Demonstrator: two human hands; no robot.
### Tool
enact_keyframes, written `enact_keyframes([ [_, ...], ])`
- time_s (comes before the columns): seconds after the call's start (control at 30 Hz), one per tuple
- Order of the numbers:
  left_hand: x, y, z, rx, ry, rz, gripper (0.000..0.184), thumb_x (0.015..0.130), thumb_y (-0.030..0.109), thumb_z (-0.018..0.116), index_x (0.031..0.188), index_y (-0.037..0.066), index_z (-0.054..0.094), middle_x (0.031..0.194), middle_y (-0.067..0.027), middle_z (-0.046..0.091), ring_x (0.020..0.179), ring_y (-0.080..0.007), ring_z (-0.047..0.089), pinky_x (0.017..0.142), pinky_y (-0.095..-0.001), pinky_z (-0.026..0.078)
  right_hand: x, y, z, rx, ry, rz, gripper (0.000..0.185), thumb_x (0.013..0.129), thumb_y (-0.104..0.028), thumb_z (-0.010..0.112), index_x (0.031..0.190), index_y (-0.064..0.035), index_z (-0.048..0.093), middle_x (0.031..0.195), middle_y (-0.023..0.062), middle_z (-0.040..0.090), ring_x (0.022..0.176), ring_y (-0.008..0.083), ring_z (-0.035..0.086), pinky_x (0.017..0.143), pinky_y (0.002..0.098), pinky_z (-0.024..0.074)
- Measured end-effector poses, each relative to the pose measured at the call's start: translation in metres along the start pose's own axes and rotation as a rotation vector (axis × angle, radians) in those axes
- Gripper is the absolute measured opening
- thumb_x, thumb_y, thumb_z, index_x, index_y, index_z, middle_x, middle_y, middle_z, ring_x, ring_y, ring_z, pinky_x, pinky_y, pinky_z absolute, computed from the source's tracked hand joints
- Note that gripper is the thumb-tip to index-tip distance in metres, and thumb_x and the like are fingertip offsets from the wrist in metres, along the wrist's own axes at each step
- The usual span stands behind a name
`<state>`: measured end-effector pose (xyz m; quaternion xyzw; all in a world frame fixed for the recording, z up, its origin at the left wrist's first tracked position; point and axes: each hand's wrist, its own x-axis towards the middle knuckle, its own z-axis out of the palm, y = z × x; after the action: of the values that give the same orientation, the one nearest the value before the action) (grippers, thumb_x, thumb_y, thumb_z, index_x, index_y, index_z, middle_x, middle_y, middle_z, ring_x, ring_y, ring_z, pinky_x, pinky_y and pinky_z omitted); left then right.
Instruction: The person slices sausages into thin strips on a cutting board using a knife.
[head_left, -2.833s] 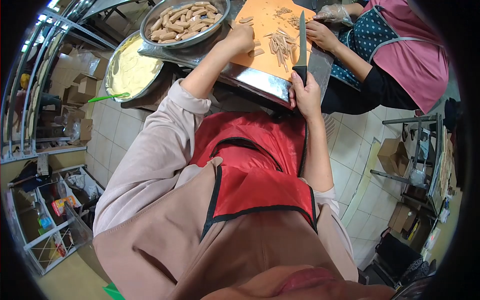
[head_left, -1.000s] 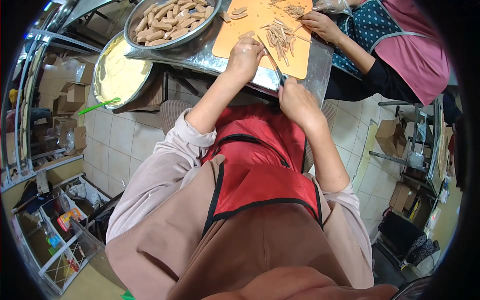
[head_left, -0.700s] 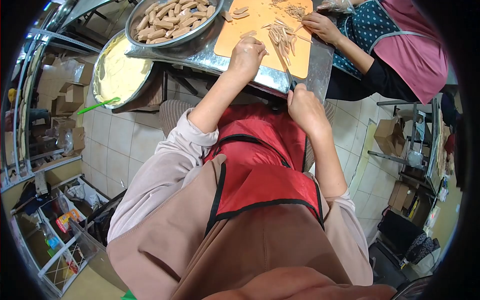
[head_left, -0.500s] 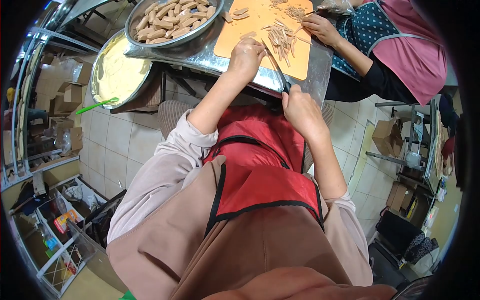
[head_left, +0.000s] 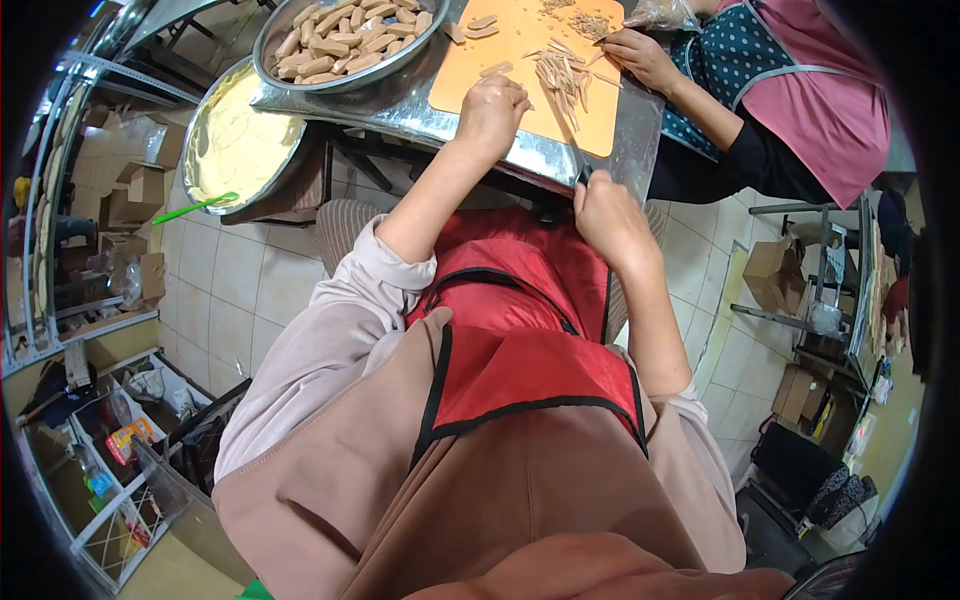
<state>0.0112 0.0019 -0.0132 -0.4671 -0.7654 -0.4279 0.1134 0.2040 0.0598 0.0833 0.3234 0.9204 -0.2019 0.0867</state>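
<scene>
My right hand [head_left: 610, 212] is wrapped round the dark handle of a knife [head_left: 577, 148], whose blade points up over the near edge of the orange cutting board [head_left: 470, 75]. At the board's left side my left hand [head_left: 491, 115] is closed, its fingertips low over the board; what they hold, if anything, is hidden. Just beyond those fingers lies a flat brown piece [head_left: 496, 69]. Right of them sits a pile of thin, pale brown strips [head_left: 562, 75]. Farther back are several brown chunks [head_left: 480, 27] and some finely chopped bits [head_left: 594, 24].
A metal bowl [head_left: 262, 45] full of brown pieces stands on the metal table [head_left: 400, 110]. Lower left is a basin [head_left: 190, 150] of pale yellow mixture with a green utensil [head_left: 195, 208]. A co-worker's hand [head_left: 640, 58] works at the board's right edge.
My right hand has drawn the knife slightly right and back, away from my left fingers. My left hand stays almost in place.
</scene>
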Motion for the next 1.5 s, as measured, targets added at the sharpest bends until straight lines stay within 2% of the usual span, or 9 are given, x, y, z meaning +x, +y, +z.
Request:
enact_keyframes([
  [0.37, 0.001, -0.001, 0.000, 0.031, 0.000, -0.010, 0.010, 0.074, 0.009, 0.072, 0.082, 0.002, 0.073, 0.084, -0.0130, 0.069, 0.078, -0.0276, 0.067, 0.074, -0.0345, 0.053, 0.005, -0.011, -0.001, 0.010, -0.030, -0.045, 0.034, 0.094, -0.024, 0.047, 0.093, 0.0093, 0.054, 0.086, 0.0345, 0.061, 0.087, 0.0492, 0.060, 0.080, 0.0534, 0.0459],
  [0.47, 0.001, 0.002, -0.003, 0.016, -0.033, -0.030, 0.010, 0.074, 0.008, 0.072, 0.081, 0.001, 0.072, 0.083, -0.0132, 0.069, 0.077, -0.0277, 0.067, 0.074, -0.0348, 0.053, 0.021, -0.006, 0.009, 0.020, -0.001, -0.140, 0.034, 0.094, -0.024, 0.047, 0.093, 0.0093, 0.054, 0.087, 0.0347, 0.061, 0.087, 0.0488, 0.060, 0.080, 0.0533, 0.0457],
  [0.77, 0.003, 0.000, 0.003, 0.099, -0.033, 0.010, 0.008, 0.072, 0.007, 0.071, 0.078, 0.002, 0.072, 0.082, -0.0132, 0.068, 0.078, -0.0298, 0.065, 0.074, -0.0361, 0.053, -0.002, 0.003, -0.001, -0.002, -0.033, -0.043, 0.036, 0.093, -0.024, 0.047, 0.092, 0.0101, 0.056, 0.088, 0.0352, 0.061, 0.090, 0.0492, 0.059, 0.080, 0.0527, 0.0464],
  [0.9, 0.011, 0.005, 0.004, 0.096, -0.070, 0.018, 0.009, 0.072, 0.008, 0.070, 0.078, 0.001, 0.072, 0.082, -0.0144, 0.068, 0.078, -0.0304, 0.065, 0.075, -0.0368, 0.052, 0.010, 0.007, -0.001, 0.012, 0.055, -0.033, 0.036, 0.093, -0.025, 0.047, 0.094, 0.0097, 0.056, 0.089, 0.0352, 0.061, 0.089, 0.0492, 0.060, 0.082, 0.0530, 0.0463],
  [1.03, 0.016, 0.002, 0.001, -0.153, 0.055, -0.023, 0.008, 0.075, 0.009, 0.067, 0.076, 0.003, 0.071, 0.079, -0.0173, 0.065, 0.078, -0.0344, 0.063, 0.077, -0.0405, 0.051, 0.002, -0.004, -0.006, 0.019, 0.067, -0.025, 0.036, 0.093, -0.026, 0.047, 0.096, 0.0084, 0.057, 0.089, 0.0347, 0.061, 0.090, 0.0488, 0.060, 0.083, 0.0529, 0.0460],
  [1.13, 0.026, -0.005, -0.012, 0.068, 0.168, -0.074, 0.010, 0.076, 0.009, 0.067, 0.082, 0.003, 0.072, 0.085, -0.0181, 0.067, 0.081, -0.0326, 0.065, 0.077, -0.0374, 0.052, -0.003, -0.004, -0.008, -0.009, 0.002, -0.051, 0.036, 0.093, -0.026, 0.047, 0.097, 0.0080, 0.057, 0.090, 0.0347, 0.061, 0.090, 0.0488, 0.060, 0.083, 0.0526, 0.0460],
  [1.37, 0.045, -0.015, -0.015, 0.283, -0.207, -0.203, 0.015, 0.075, 0.013, 0.064, 0.086, 0.010, 0.075, 0.080, -0.0191, 0.067, 0.076, -0.0346, 0.066, 0.075, -0.0392, 0.053, 0.016, 0.006, -0.002, 0.062, 0.004, -0.020, 0.037, 0.094, -0.026, 0.045, 0.092, 0.0096, 0.055, 0.073, 0.0290, 0.063, 0.074, 0.0434, 0.065, 0.077, 0.0510, 0.0482],
  [1.4, 0.044, -0.011, -0.017, 0.211, -0.258, -0.195, 0.016, 0.075, 0.013, 0.064, 0.087, 0.010, 0.075, 0.081, -0.0188, 0.067, 0.076, -0.0335, 0.066, 0.075, -0.0383, 0.053, 0.016, 0.006, -0.002, 0.070, 0.009, -0.031, 0.037, 0.095, -0.025, 0.044, 0.091, 0.0094, 0.055, 0.067, 0.0262, 0.063, 0.068, 0.0409, 0.065, 0.075, 0.0499, 0.0487],
  [1.5, 0.037, 0.004, -0.023, 0.036, -0.345, -0.204, 0.019, 0.073, 0.012, 0.064, 0.088, 0.011, 0.075, 0.080, -0.0180, 0.068, 0.073, -0.0301, 0.067, 0.074, -0.0358, 0.053, 0.017, 0.007, 0.003, 0.017, 0.040, -0.063, 0.036, 0.094, -0.025, 0.045, 0.092, 0.0093, 0.056, 0.071, 0.0277, 0.063, 0.073, 0.0424, 0.065, 0.076, 0.0504, 0.0483],
])
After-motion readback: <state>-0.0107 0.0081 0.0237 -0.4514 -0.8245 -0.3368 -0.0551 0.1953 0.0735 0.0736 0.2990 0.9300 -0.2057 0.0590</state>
